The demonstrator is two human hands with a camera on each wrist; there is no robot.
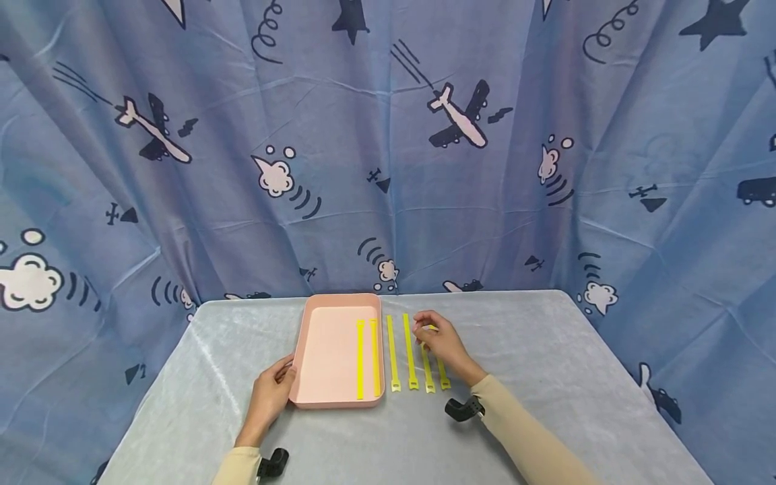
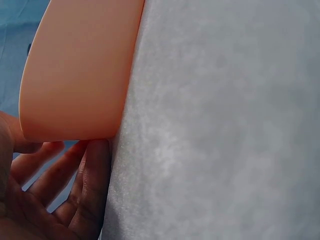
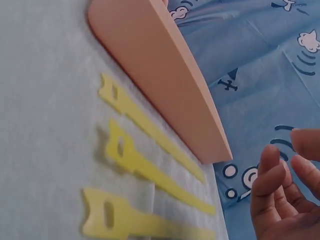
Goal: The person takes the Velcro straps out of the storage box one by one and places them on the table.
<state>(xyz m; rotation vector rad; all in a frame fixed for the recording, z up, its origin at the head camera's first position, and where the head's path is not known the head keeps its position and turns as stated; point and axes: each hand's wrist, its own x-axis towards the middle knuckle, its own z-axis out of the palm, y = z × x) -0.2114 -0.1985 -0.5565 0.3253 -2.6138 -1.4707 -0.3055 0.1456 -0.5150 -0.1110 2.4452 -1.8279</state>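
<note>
A pink rectangular tray [image 1: 324, 357] lies on the table. My left hand [image 1: 269, 394] holds its left edge near the front corner, with thumb and fingers against the tray in the left wrist view. Two yellow cable straps [image 1: 360, 360] lie lengthwise along the tray's right side. Several more yellow straps [image 1: 410, 357] lie in a row to the right of the tray, their slotted heads toward me. Above the right-hand ones is my right hand [image 1: 441, 340], fingers loosely bent and holding nothing. In the right wrist view this hand [image 3: 285, 200] is apart from the straps [image 3: 150, 170].
A light grey cloth covers the table [image 1: 545, 377]. Behind it hangs a blue curtain [image 1: 339, 202] printed with planes, clouds and stars. Each wrist wears a black camera mount, such as the right mount [image 1: 464, 409].
</note>
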